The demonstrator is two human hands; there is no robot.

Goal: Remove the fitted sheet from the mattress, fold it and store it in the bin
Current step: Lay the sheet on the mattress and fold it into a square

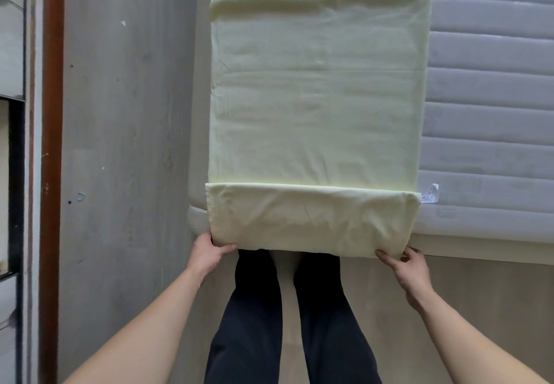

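While the fitted sheet lay as a long, narrow, pale yellow-green strip along the bare quilted mattress, the head view showed its near end turned over into a short band hanging at the mattress foot edge. The left hand gripped the left lower corner of that band, fingers curled round the cloth just outside the mattress corner. The right hand pinched the right lower corner, fingertips under the fold, just below the mattress edge. A small white label showed on the mattress beside the band's right end. The person's dark trousers stood directly before the mattress foot.

Judged from this layout, the sheet was already off the mattress and the folding step was in hand, lengthwise folds done and the end-over-end folds begun. The next move would call for carrying both corners together up the mattress, edges kept aligned. No bin was visible.
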